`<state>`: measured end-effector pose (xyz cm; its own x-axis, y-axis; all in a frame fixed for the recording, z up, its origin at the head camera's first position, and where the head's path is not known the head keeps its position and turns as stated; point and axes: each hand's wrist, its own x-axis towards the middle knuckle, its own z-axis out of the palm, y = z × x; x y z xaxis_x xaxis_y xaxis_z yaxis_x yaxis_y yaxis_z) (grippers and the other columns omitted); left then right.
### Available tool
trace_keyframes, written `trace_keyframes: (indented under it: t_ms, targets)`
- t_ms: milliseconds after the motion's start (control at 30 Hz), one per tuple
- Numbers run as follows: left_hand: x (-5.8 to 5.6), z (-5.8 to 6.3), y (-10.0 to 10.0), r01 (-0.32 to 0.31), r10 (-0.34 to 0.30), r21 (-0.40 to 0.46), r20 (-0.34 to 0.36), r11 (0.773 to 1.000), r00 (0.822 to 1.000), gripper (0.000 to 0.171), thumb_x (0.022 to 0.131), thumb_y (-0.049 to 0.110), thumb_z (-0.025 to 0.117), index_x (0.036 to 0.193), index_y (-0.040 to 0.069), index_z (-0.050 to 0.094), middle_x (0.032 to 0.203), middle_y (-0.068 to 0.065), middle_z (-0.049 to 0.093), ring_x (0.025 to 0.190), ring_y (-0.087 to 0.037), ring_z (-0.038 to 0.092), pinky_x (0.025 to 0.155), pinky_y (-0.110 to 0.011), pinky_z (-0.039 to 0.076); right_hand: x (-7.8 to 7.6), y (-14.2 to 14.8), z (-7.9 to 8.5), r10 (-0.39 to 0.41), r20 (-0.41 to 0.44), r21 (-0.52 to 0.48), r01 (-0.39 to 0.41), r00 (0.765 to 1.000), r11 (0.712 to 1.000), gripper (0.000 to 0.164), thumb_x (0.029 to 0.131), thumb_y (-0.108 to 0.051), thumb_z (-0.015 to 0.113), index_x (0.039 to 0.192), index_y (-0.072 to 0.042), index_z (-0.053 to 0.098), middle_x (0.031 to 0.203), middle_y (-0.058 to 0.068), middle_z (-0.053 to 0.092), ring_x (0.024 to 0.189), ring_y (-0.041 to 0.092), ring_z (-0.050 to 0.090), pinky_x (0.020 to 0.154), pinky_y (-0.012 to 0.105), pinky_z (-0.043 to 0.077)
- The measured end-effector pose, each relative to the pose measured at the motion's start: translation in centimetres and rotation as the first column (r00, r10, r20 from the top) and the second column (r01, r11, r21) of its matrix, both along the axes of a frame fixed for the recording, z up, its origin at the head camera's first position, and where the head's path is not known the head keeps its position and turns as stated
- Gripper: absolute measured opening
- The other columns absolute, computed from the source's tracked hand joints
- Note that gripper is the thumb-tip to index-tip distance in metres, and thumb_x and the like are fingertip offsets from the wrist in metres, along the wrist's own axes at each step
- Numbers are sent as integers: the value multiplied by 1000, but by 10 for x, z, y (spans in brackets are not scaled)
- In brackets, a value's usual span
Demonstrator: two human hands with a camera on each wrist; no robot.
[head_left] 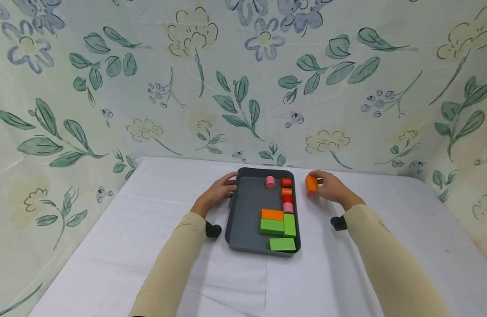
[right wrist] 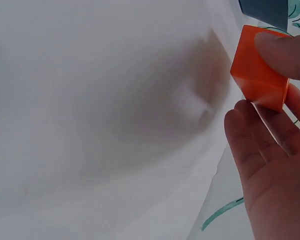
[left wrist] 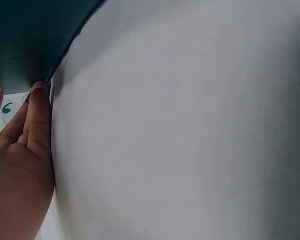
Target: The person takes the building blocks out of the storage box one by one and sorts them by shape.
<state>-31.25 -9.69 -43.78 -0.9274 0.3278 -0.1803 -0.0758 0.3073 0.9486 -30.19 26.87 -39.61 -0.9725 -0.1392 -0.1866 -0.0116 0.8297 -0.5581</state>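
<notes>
In the head view, my right hand (head_left: 331, 187) pinches an orange block (head_left: 311, 185) just right of the dark grey tray (head_left: 247, 220). The right wrist view has the thumb on one face of the orange block (right wrist: 255, 70) and fingers beneath it. My left hand (head_left: 217, 193) touches the tray's left side with its fingers fairly straight; in the left wrist view they lie against the tray's outer wall (left wrist: 25, 55). Inside the tray, a pink cylinder (head_left: 270, 182) stands near the top. Along the right wall sit a red cylinder (head_left: 286, 182) and several small red, orange and pink pieces.
Lower right in the tray lie an orange block (head_left: 272, 214), a green block (head_left: 272, 226) against it, an upright green block (head_left: 289, 225) and another green block (head_left: 282, 244). A white cloth (head_left: 168, 185) covers the table. Floral fabric (head_left: 243, 101) hangs behind.
</notes>
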Motion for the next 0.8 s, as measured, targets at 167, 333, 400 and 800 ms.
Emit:
trace_keyframes:
  t_ms: [167,333,400,800]
  targets:
    - [-1,0,0,-1,1,0,-3,1000,1000,59,99,11,49,155,25,34,159,-16,37,143,-31,44,113,-47,43,-3,-5,-3,-3,8,-19,4,1000,1000,65,89,-4,62,150,-4,39,152,23,41,135,44,41,110,57,44]
    - [-1,-1,0,4,-4,6,1,1000,1000,59,99,11,49,155,25,34,158,-17,38,142,-32,46,113,-47,44,-5,-7,-5,-11,35,-23,12,999,1000,66,89,-5,62,151,-7,38,152,22,40,134,44,41,108,56,45]
    - [-1,-1,0,6,-6,11,0,1000,1000,59,99,11,49,155,25,34,158,-17,38,141,-32,46,113,-47,44,-6,-7,-6,-24,51,-32,26,998,999,67,89,-6,62,152,-8,38,152,22,41,133,43,42,108,56,46]
    - [0,1,-1,20,-20,14,-6,1000,1000,60,99,9,48,155,23,33,159,-17,37,143,-33,44,113,-48,44,-5,-10,-16,-81,82,-78,87,993,993,73,88,-9,64,155,-9,33,153,23,40,132,43,43,110,56,44]
